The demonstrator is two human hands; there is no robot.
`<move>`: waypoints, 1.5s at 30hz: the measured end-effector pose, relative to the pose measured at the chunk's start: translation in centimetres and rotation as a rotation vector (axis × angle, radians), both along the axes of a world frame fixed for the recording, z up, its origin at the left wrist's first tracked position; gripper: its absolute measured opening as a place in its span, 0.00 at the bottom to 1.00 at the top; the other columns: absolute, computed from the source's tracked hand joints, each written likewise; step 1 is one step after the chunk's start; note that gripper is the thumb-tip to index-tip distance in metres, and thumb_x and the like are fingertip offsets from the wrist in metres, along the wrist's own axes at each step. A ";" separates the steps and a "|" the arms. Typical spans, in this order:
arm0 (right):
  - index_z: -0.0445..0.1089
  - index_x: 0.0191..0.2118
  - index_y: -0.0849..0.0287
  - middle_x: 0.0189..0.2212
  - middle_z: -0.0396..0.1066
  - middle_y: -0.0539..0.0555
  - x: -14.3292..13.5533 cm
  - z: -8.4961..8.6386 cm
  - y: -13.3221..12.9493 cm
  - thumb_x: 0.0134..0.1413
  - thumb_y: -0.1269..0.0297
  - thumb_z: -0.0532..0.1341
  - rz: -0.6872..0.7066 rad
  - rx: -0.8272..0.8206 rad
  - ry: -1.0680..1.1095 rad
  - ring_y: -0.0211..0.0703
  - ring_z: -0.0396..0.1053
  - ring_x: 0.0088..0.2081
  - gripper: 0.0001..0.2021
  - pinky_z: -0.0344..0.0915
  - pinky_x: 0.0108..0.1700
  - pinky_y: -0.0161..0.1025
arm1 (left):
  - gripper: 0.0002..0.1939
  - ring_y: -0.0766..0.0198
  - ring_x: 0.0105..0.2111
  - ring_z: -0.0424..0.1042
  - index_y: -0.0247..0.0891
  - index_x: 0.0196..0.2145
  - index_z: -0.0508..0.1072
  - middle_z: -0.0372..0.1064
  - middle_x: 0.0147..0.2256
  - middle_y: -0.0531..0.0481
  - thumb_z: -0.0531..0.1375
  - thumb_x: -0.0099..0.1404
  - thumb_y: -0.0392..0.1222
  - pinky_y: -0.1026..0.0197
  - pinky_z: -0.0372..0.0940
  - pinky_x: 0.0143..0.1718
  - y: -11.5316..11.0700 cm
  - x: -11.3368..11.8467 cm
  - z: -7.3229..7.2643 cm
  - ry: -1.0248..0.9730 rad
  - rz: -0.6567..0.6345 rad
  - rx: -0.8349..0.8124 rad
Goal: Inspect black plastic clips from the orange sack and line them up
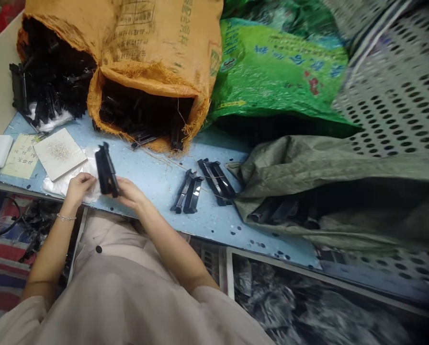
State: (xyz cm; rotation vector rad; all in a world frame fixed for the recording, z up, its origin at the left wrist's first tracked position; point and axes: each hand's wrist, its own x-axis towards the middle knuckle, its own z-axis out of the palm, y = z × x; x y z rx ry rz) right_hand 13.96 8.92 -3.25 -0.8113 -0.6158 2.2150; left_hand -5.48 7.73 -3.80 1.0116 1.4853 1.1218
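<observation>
Blue table (157, 189): some blk parts (193, 196) laid out, more left in orange bag (150, 79). R hand (130, 192) grips blk pc (107, 170); L hand (80, 187), can't tell.

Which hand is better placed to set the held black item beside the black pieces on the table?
Right, I'd judge: the right hand holds the black item and is nearer the black pieces on the table. The left hand is farther off, by the white plastic.
</observation>
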 end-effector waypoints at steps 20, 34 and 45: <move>0.70 0.37 0.64 0.30 0.75 0.55 1.6 -2.3 -3.8 0.59 0.71 0.65 0.067 -0.280 0.058 0.37 0.77 0.31 0.04 0.76 0.29 0.28 | 0.35 0.54 0.60 0.67 0.39 0.70 0.55 0.55 0.67 0.36 0.52 0.66 0.28 0.52 0.68 0.59 -3.4 -0.8 2.3 0.824 -0.383 0.502; 0.71 0.38 0.60 0.32 0.74 0.53 1.6 -1.1 -5.6 0.55 0.60 0.67 -0.149 -0.146 0.019 0.37 0.71 0.31 0.10 0.72 0.31 0.31 | 0.31 0.64 0.39 0.71 0.48 0.67 0.61 0.62 0.55 0.41 0.59 0.67 0.38 0.58 0.73 0.41 -7.4 1.9 4.0 0.394 -0.413 0.538; 0.72 0.42 0.59 0.35 0.73 0.51 1.7 0.9 -7.2 0.61 0.55 0.59 -0.078 0.529 -0.443 0.41 0.70 0.38 0.13 0.69 0.45 0.39 | 0.14 0.61 0.34 0.72 0.42 0.48 0.77 0.71 0.35 0.48 0.63 0.66 0.45 0.60 0.69 0.39 -8.5 4.8 6.7 0.608 -0.442 0.482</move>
